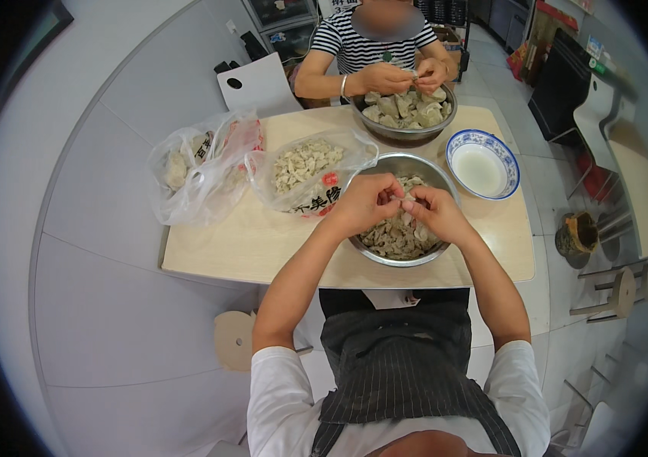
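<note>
My left hand (pixel 370 202) and my right hand (pixel 437 212) meet above a steel bowl (pixel 402 262) near the table's front edge. The fingertips of both are pinched together on a small pale piece, mostly hidden by the fingers; its kind is not clear. Beneath them the bowl holds many small torn grey-beige pieces (pixel 398 235). Just left of it lies an open clear plastic bag (pixel 358 146) with pale chopped pieces (pixel 305 162). On the right, a blue-and-white bowl (pixel 518 172) contains a whitish liquid (pixel 479 169).
Across the table (pixel 225 251), a person in a striped shirt (pixel 344 38) works with both hands over another steel bowl (pixel 404 135) of larger pale pieces. A second plastic bag (pixel 204 183) sits at the left edge. A stool (pixel 234 340) stands below, and chairs (pixel 598 114) are at right.
</note>
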`<action>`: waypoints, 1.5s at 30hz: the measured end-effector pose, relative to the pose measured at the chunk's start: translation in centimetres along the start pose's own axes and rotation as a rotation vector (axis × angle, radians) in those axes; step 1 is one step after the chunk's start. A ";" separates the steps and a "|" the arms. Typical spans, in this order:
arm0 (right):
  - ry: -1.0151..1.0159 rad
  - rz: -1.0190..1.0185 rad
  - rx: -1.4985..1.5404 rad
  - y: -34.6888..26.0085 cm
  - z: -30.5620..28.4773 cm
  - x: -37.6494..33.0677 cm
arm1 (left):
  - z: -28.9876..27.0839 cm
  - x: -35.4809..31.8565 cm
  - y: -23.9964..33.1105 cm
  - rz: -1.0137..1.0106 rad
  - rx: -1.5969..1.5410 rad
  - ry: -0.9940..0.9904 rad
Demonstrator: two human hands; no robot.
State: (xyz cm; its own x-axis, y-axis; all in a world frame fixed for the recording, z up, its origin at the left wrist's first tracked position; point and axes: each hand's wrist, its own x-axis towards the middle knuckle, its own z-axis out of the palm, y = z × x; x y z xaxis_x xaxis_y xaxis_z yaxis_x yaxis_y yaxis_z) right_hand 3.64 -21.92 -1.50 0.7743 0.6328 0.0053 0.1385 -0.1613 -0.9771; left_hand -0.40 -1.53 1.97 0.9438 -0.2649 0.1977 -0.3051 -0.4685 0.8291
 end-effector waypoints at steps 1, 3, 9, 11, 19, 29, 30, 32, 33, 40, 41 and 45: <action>0.009 -0.020 0.013 0.3 0.1 0.1 | 0.1 -0.1 0.0 0.032 0.012 -0.008; 0.027 -0.059 0.039 0.8 0.4 0.2 | 0.5 -0.1 0.0 0.096 0.034 -0.024; 0.083 -0.219 -0.017 0.4 0.1 0.2 | 0.9 0.5 -1.4 -0.028 0.180 0.202; 0.134 -0.153 -0.011 -0.3 -0.5 -0.1 | -0.6 0.2 -3.1 -0.162 0.146 0.169; 0.276 -0.188 0.212 0.1 1.3 1.3 | 1.6 0.4 -1.1 -0.137 -0.506 -0.016; 0.020 -0.129 0.254 -1.4 -0.6 1.1 | 1.5 0.7 -0.7 -0.125 -0.311 0.050; 0.019 -0.129 0.238 -1.9 -0.6 1.1 | 1.4 0.8 -0.3 -0.126 -0.278 0.066; 0.011 -0.126 0.226 -1.9 -0.8 1.4 | 0.8 1.1 0.8 -0.109 -0.110 0.094; 0.002 -0.125 0.228 -1.6 -0.9 1.9 | 0.5 1.3 1.1 -0.098 -0.026 0.112; 0.133 -0.086 0.116 -1.5 -1.4 1.5 | -0.4 1.2 -2.8 0.040 0.305 0.017; 0.201 -0.098 0.000 -0.6 -1.2 1.3 | 0.5 0.7 -3.4 0.017 0.395 -0.064; 0.272 0.089 -0.139 -1.4 -0.7 1.3 | 2.3 0.8 -5.2 -0.082 0.527 -0.277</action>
State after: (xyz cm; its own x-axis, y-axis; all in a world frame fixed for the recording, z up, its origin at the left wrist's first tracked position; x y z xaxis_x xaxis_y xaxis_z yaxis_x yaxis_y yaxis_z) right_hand 4.92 -21.41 0.03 0.9213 0.3888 -0.0044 0.1311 -0.3212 -0.9379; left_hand 1.67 -1.27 -3.36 0.9205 -0.3864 -0.0586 -0.3210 -0.8329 0.4507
